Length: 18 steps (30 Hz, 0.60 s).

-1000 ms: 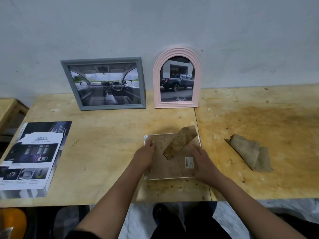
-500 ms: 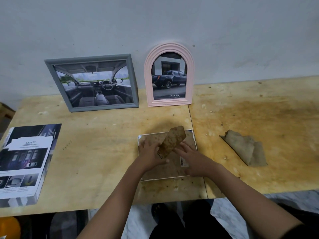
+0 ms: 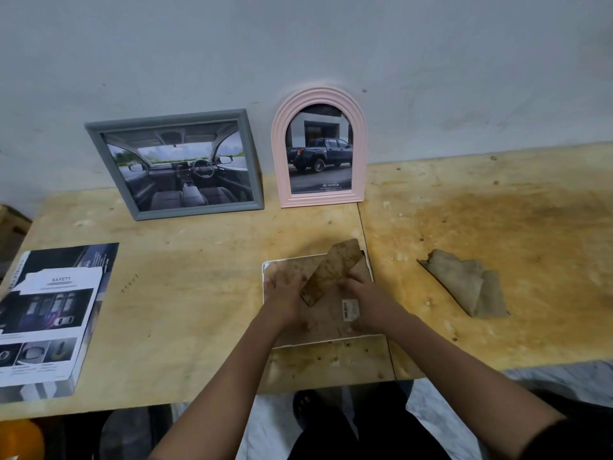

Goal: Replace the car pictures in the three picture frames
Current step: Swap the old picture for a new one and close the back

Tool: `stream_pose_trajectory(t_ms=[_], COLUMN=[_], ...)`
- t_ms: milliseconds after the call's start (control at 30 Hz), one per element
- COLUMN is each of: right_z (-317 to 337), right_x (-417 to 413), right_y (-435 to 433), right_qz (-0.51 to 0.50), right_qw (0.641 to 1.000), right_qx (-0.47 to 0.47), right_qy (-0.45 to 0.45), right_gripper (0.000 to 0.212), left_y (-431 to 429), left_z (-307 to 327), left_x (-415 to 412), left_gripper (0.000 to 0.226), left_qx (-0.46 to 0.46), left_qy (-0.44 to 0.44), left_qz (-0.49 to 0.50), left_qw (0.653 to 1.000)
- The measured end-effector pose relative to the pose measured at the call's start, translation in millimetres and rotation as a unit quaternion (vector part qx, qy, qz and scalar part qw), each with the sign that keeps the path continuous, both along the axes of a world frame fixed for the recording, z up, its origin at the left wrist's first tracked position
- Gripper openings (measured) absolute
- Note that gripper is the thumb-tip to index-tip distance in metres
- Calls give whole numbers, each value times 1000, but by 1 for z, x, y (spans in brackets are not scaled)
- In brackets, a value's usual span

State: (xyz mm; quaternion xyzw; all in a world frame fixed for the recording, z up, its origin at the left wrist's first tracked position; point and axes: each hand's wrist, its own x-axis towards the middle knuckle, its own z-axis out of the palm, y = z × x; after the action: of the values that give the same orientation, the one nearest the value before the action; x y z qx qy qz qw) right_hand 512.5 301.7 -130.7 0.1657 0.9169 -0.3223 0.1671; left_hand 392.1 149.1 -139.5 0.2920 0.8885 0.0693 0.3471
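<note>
Task frame: white frame (image 3: 264, 277) lies face down near the table's (image 3: 205, 293) front edge, backing board (image 3: 326, 315) up, stand flap (image 3: 333, 270) raised aslant
Left hand (image 3: 285, 295): fingers flat on the backing, gripping nothing
Right hand (image 3: 370, 302): fingers reach the flap; pinching or only touching, cannot tell
Open room: bare wood between the frame and brochure (image 3: 49, 313); cloth (image 3: 467, 283) well apart, right
Back edge: grey frame (image 3: 166, 122) and pink frame (image 3: 319, 96) lean on the wall
Cut off: brochure's left side
</note>
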Motion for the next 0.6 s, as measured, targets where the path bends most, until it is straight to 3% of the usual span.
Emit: stream_pose_trajectory(t_ms=[167,233,333,467,600], right_z=[-2,-1,3,1,-4], right_x=[32,40,34,14,5], right_y=[-15,-20,-20,-12,-11], right_qz=[-92,-133,-197,-270,-298], right_qw=[993,988,979,962,952], right_qx=[23,30,43,21,-18], right_qy=[75,77,34,-18,-68], right_gripper=[52,56,70,57,57], left_y=[-18,-29,-45,-62,-57], left_z=[8,12,5,-3,-4], left_x=[7,13,20,21,22], left_gripper=[98,87,56,8,15], left_qx=[15,62,187,175,152], left_qy=[-6,9,90,74,62], left_qz=[-3,7,129,239,233], left_qw=[1000,998,970,952,958])
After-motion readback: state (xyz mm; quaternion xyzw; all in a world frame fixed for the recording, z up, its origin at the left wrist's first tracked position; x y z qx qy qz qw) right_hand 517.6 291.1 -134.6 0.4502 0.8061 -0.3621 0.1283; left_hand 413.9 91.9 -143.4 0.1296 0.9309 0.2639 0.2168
